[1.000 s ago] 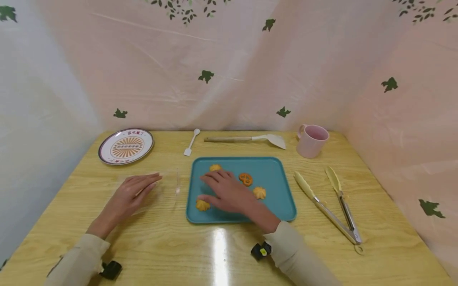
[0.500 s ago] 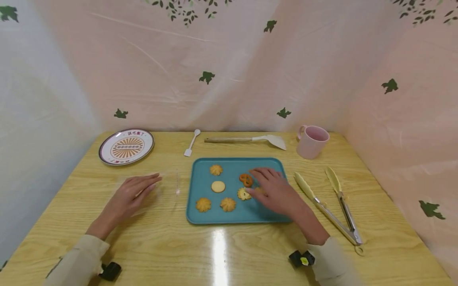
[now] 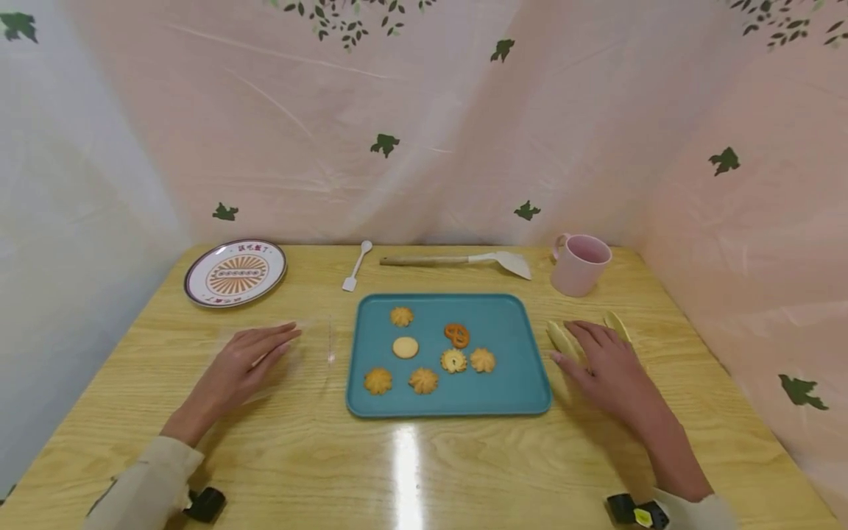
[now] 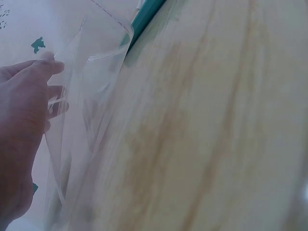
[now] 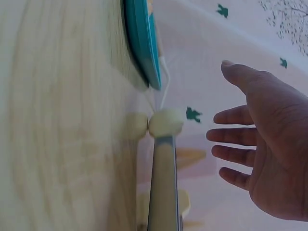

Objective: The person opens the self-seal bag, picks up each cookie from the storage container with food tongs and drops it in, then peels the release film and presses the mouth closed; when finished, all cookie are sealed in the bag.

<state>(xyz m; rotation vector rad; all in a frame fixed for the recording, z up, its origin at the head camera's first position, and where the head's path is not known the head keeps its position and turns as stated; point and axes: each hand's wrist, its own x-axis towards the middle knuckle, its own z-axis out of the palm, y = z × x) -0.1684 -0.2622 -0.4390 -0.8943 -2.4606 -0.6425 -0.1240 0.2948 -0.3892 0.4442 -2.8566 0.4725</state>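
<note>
My left hand (image 3: pixel 241 364) pinches the edge of a clear plastic bag (image 4: pixel 98 82), thumb against fingers; in the head view the bag is nearly invisible between that hand and the tray. Over the metal tongs (image 5: pixel 163 187) hovers my right hand (image 3: pixel 612 372), fingers spread and nothing in its grasp. The head view shows the tongs' yellowish tips beyond its fingers, while the handles are hidden under hand and forearm. Between the hands lies a teal tray (image 3: pixel 517 390), bearing several cookies, among them a round pale one (image 3: pixel 405 347), and a pretzel (image 3: pixel 456 335).
A patterned plate (image 3: pixel 235 272) sits at the back left of the wooden table. Along the back lie a small white spoon-like tool (image 3: pixel 358 266) and a wooden-handled spatula (image 3: pixel 457 260). A pink mug (image 3: pixel 580 266) stands at the back right, behind the tongs.
My right hand has swept rightward from over the tray's left side, across the cookies, to above the tongs. The cookies it covered now show. My left hand stays put with the bag.
</note>
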